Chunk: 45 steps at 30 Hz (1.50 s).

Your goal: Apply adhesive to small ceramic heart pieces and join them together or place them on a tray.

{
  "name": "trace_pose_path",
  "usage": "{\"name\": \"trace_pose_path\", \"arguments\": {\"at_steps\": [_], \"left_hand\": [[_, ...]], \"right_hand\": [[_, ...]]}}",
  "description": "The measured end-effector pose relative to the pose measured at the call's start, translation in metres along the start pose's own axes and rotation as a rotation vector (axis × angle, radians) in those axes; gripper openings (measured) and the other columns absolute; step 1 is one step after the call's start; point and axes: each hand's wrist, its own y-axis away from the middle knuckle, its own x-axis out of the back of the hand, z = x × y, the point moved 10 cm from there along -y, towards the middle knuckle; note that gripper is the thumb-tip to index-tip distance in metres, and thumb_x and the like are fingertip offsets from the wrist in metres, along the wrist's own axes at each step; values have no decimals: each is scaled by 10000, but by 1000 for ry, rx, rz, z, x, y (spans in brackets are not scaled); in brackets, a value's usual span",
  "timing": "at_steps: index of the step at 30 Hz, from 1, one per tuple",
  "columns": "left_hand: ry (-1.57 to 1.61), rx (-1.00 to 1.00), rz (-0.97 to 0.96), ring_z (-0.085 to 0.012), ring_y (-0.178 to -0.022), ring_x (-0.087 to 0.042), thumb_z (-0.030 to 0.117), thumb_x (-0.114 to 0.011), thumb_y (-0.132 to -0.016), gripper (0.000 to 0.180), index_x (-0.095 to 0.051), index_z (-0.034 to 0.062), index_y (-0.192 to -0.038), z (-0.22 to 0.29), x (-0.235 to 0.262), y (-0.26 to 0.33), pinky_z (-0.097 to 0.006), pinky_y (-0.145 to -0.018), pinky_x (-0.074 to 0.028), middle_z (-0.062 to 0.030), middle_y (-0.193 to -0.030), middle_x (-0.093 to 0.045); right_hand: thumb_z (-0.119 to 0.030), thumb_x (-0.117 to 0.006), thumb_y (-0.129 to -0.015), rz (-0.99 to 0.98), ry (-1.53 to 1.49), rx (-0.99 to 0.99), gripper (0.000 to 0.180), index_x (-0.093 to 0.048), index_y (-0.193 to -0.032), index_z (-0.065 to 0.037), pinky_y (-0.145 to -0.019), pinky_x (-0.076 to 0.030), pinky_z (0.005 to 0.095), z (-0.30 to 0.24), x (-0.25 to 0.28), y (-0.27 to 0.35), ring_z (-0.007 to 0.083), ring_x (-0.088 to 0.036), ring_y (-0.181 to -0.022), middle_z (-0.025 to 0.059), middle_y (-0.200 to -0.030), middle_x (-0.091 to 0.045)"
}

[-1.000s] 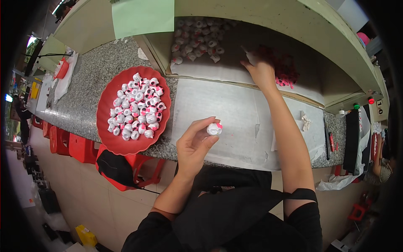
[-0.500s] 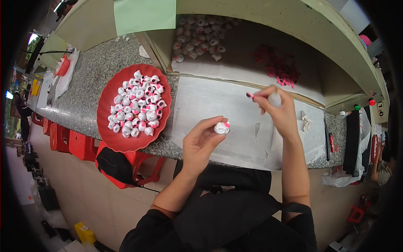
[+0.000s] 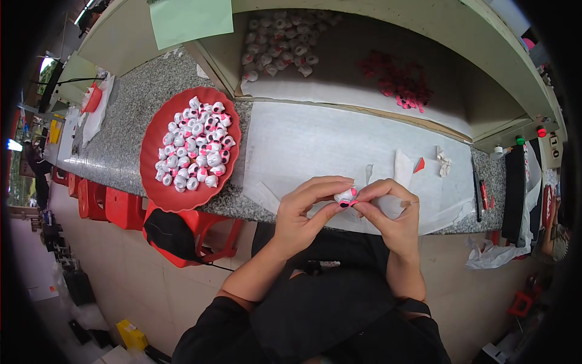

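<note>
In my left hand (image 3: 303, 218), a small white figurine head (image 3: 344, 195) with pink patches is pinched between thumb and fingers. My right hand (image 3: 397, 221) meets it from the right, its thumb and finger closed at a tiny pink-and-black piece (image 3: 347, 204) that touches the head's near side. A pale, translucent rounded thing (image 3: 393, 207), perhaps a small bottle, is tucked in the right palm, mostly covered by the fingers. Both hands are above the near edge of a white paper sheet (image 3: 303, 145).
A red scalloped bowl (image 3: 151, 176) piled with similar heads stands on the granite counter (image 3: 130, 115) to the left. Under the shelf lie more white heads (image 3: 282, 45) and a heap of pink pieces (image 3: 403, 85). Crumpled tissue (image 3: 443, 162) and pens (image 3: 483, 194) are at right.
My right hand has come left and nearer with the pink-and-black piece, bringing it against the figurine head. My left hand has shifted right and nearer, still holding the head.
</note>
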Motion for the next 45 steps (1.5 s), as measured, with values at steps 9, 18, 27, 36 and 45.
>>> {"name": "trace_pose_path", "arguments": {"at_steps": [9, 18, 27, 36, 45], "left_hand": [[334, 79, 28, -207, -971, -502, -42, -532, -743, 267, -495, -38, -1008, -5, 1, 1, -315, -853, -394, -173, -1038, -509], [396, 117, -21, -183, -978, -506, -14, -550, -743, 243, -507, -19, -981, -15, -1, 7, -366, -989, -218, -130, -1005, -547], [253, 6, -25, -199, -963, -522, -1, -572, -723, 255, -531, 0, -974, -2, -3, 4, -431, -998, -168, -120, -988, -566], [260, -8, -5, -182, -949, -528, -27, -559, -721, 266, -529, -4, -984, -2, -1, 6, -424, -1000, -173, -114, -979, -570], [314, 18, 14, -201, -945, -526, 0, -585, -713, 244, -532, 29, -949, -10, 1, 6, -461, -992, -137, -119, -964, -567]], "right_hand": [[91, -617, -635, 90, -68, 107, 245, -491, -833, 20, -555, -421, 206, 2, 0, 5, 103, -507, -619, 95, -740, -542], [70, -638, -631, -50, -238, 12, 282, -504, -878, 41, -508, -479, 240, 10, -17, 2, 156, -564, -634, 140, -793, -561], [68, -623, -647, -29, -362, 12, 249, -497, -862, 50, -493, -492, 266, 14, -14, 7, 196, -576, -611, 184, -835, -558], [75, -569, -689, -13, -315, -9, 209, -540, -894, 44, -539, -456, 214, 10, -17, 8, 117, -555, -593, 89, -703, -569], [82, -574, -678, -44, -332, -24, 225, -532, -895, 40, -543, -453, 213, 16, -22, 7, 116, -554, -589, 82, -685, -565]]}}
